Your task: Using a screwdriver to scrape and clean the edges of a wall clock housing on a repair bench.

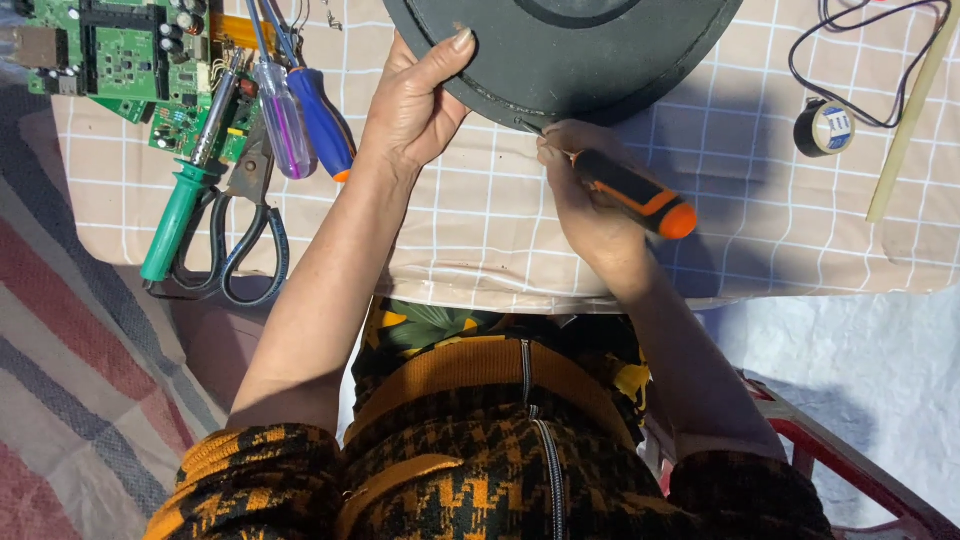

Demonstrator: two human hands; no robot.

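Note:
A large round black appliance base (590, 60) lies on the checked beige cloth (480, 230) at the top middle. My left hand (415, 100) rests on its near left rim, thumb on top. My right hand (585, 195) grips a screwdriver with a black and orange handle (640, 195); its tip touches the near edge of the black base.
At top left lie a green circuit board (120, 60), a green-handled screwdriver (180, 210), black scissors (240, 250), and purple (285, 125) and blue (322, 120) screwdrivers. A roll of black tape (825, 127), a black wire (880, 50) and a pale stick (915, 110) sit at right.

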